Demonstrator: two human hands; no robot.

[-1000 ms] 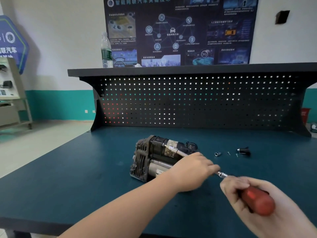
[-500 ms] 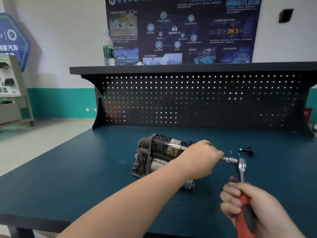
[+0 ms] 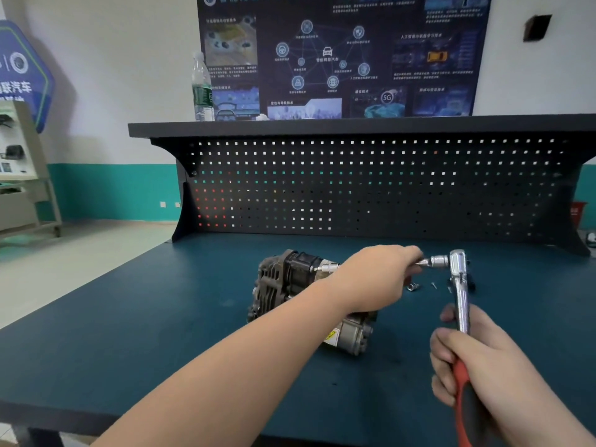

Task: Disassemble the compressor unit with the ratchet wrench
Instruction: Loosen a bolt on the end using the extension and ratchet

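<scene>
Wrench (image 3: 459,285) on compressor (image 3: 290,285), counter (image 3: 129,333).
I see right hand (image 3: 477,366) gripping its handle, left hand (image 3: 377,275) curled round the extension bar.

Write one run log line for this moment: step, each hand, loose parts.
step: loosening bolt on compressor | left hand: holds extension bar | right hand: grips ratchet | loose parts: on bench

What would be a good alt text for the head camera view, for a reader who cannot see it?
A person's right hand grips the red handle of a ratchet wrench, while the left hand holds its extension bar, which reaches to a compressor unit on a blue workbench. Small loose parts lie behind the hands.
</scene>
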